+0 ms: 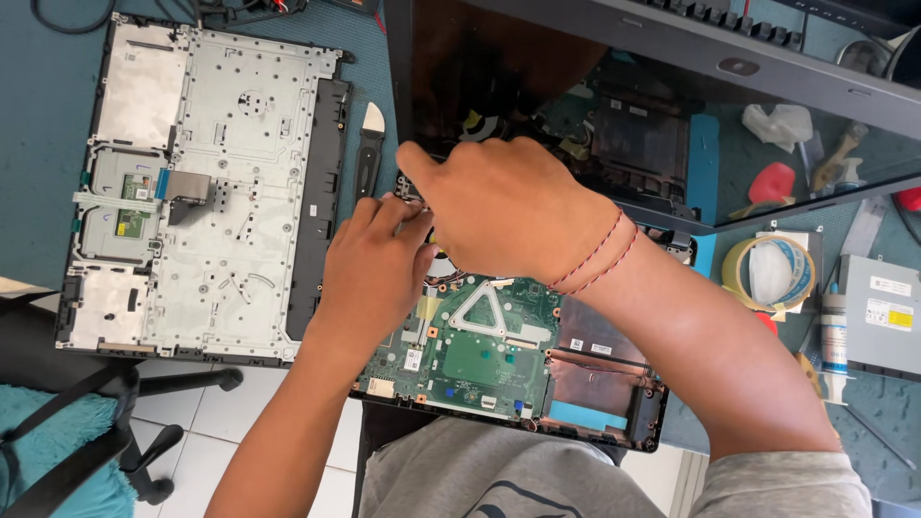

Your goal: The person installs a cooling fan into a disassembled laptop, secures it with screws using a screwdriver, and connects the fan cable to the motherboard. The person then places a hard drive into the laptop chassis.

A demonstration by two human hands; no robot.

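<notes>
— Both hands sat on the opened laptop [499, 355] by its left hinge corner, at the desk's near edge.

— Holding what?

— My left hand [369, 273] pinched something small; I couldn't tell what. My right hand [499, 206] curled over it, grip hidden.

— Which step?

— Freeing a part near the fan, I'd judge. Next called for a careful lift.

— Anything around it?

— Keyboard cover [201, 182] left, pry tool [369, 149] beside it, tape roll [767, 271] right.

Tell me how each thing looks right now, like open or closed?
laptop: opened up, green circuit board showing
keyboard cover: taken off, lying underside up
screen: dark, tilted open
tape roll: lying flat
left hand: pinching at the laptop's hinge corner
right hand: fingers curled there too
</notes>
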